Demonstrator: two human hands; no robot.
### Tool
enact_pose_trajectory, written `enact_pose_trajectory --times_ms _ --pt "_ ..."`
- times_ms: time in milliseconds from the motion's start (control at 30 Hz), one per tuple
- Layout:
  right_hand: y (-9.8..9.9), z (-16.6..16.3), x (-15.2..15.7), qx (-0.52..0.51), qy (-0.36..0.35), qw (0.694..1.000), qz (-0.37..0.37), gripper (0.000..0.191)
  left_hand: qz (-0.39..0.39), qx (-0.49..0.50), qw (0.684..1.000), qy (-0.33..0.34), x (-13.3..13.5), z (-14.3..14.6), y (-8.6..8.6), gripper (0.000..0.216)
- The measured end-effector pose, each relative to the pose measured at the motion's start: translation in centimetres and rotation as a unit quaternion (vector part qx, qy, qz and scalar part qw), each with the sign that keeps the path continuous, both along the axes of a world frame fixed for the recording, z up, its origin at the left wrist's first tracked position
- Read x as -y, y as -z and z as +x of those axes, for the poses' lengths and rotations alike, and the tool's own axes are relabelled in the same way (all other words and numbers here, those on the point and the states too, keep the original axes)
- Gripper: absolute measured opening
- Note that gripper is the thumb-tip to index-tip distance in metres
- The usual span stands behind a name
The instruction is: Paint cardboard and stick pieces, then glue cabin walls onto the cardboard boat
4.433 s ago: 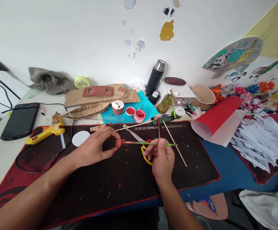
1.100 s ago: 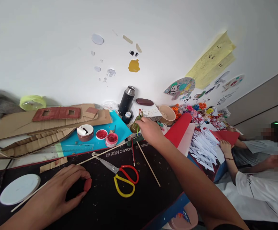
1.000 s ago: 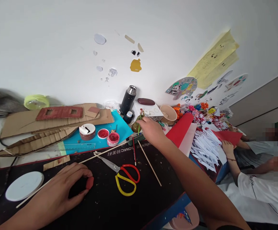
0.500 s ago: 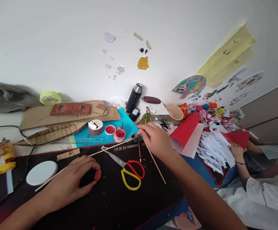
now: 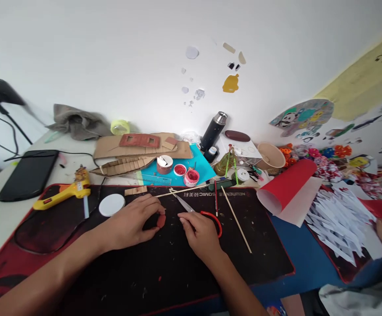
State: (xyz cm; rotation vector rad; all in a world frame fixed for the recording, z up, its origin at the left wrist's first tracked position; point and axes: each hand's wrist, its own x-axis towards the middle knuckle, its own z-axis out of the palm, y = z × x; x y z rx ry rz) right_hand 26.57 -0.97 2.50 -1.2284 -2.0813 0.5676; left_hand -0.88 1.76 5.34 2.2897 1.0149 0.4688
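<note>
left hand pinches small red disc on black mat, same spot as before. two open pots hold red paint. right hand, back from brush jar without the brush, lies curled over scissors, real grip unclear. jar holds brushes. paper cup contents hidden.

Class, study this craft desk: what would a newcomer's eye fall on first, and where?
On the black mat the left hand pinches a small red piece and the right hand rests on the scissors. A yellow glue gun lies at the left, a rolled red sheet at the right.
</note>
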Motion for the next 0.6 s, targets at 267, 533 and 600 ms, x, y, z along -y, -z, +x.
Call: enact_pose_trajectory --times_ms 267,533,600 --pt "0.3 0.2 0.0 -0.008 0.015 1.0 0.005 0.026 -0.021 -0.05 0.998 0.027 0.0 -0.6 -0.7 0.016" --pt "0.6 0.0 0.1 0.026 0.022 0.999 0.01 0.026 -0.036 -0.029 0.998 0.043 -0.2 -1.2 -0.3 0.03" --pt "0.5 0.0 0.2 0.031 0.022 0.999 0.014 0.027 -0.048 -0.019 0.998 0.032 -0.2 -1.2 -0.2 0.03"
